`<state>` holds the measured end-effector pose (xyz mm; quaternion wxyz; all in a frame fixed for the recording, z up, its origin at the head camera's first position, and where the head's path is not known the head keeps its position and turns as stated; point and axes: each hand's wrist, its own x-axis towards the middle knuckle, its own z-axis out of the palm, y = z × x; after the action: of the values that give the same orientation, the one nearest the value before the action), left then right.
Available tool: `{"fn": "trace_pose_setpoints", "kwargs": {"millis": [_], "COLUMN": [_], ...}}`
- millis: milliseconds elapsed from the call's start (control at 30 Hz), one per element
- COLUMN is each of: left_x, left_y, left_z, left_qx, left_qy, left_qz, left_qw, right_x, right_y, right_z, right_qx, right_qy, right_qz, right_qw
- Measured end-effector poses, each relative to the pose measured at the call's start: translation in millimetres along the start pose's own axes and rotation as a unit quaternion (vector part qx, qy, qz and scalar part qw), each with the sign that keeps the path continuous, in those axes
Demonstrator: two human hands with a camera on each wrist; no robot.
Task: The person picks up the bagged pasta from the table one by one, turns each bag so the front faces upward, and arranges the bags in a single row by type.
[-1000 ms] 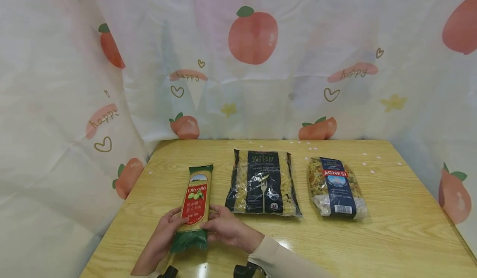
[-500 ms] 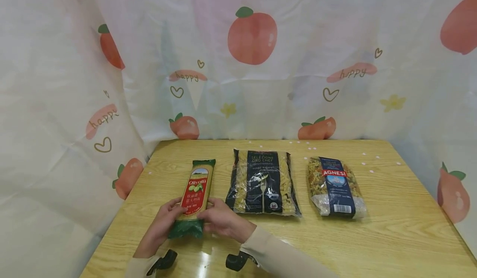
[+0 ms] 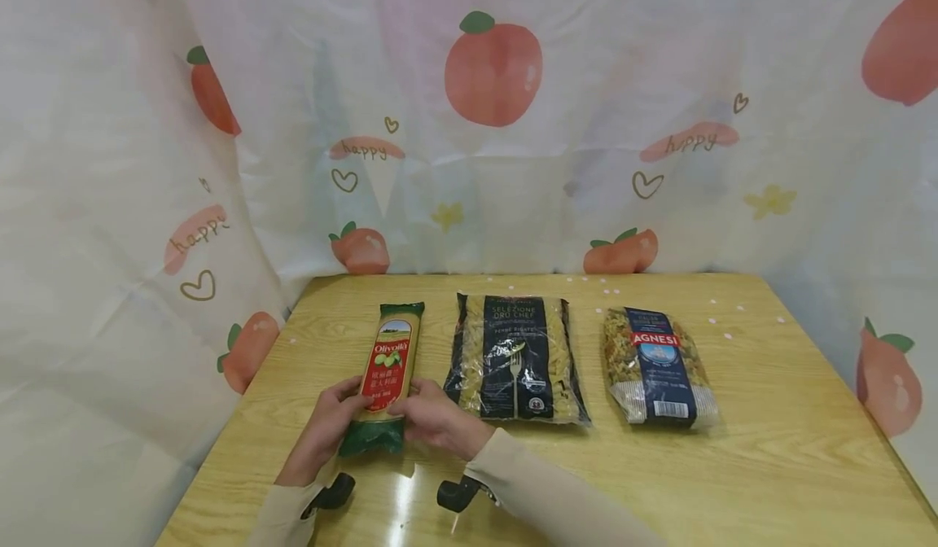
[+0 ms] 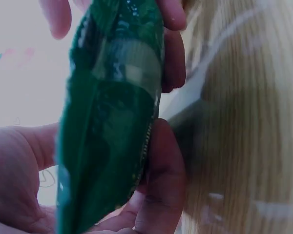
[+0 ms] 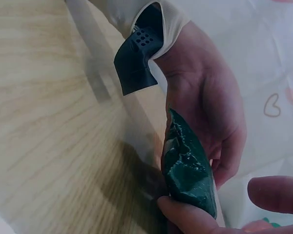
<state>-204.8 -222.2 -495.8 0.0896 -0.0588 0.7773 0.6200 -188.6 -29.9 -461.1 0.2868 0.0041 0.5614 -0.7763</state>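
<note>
A long pack of spaghetti (image 3: 386,360) with a red label and green ends is held between both hands, left of centre in the head view. My left hand (image 3: 331,419) grips its left edge near the lower end, thumb over the front. On the opposite edge my right hand (image 3: 440,421) holds it the same way. The pack's green lower end (image 4: 112,122) fills the middle of the left wrist view. In the right wrist view that green end (image 5: 190,168) stands close over the table, fingers on both sides of it.
To the right of the hands lies a wide bag of penne (image 3: 515,360) with a dark centre band. Farther right is an Agnesi bag of mixed-colour pasta (image 3: 659,368). Both rest on the wooden table (image 3: 777,457), backed by a fruit-print curtain (image 3: 557,189).
Both hands have moved the spaghetti pack forward, away from the body, and it stands a little straighter. Their grip looks the same. The other two bags have stayed put.
</note>
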Motion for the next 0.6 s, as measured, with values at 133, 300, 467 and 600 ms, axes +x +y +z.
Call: {"fn": "trace_pose_setpoints", "kwargs": {"millis": [133, 300, 467, 600], "left_x": [4.8, 12.4, 15.5, 17.3], "left_y": [1.1, 1.1, 5.1, 7.3], "left_z": [-1.2, 1.6, 4.6, 6.1], "left_qx": [0.009, 0.020, 0.037, 0.050], "left_qy": [0.003, 0.005, 0.013, 0.021], "left_qz": [-0.001, 0.009, 0.012, 0.011], "left_qw": [1.0000, 0.9998, 0.9991, 0.9985], "right_x": [3.7, 6.8, 10.6, 12.2], "right_y": [-2, -5, -5, -5], "right_z": [1, -1, -2, -3], "right_qx": [-0.006, -0.001, 0.003, 0.002], "right_qy": [0.006, 0.024, 0.031, 0.030], "right_qz": [0.001, 0.004, 0.003, 0.005], "right_qw": [1.0000, 0.9997, 0.9995, 0.9995]}}
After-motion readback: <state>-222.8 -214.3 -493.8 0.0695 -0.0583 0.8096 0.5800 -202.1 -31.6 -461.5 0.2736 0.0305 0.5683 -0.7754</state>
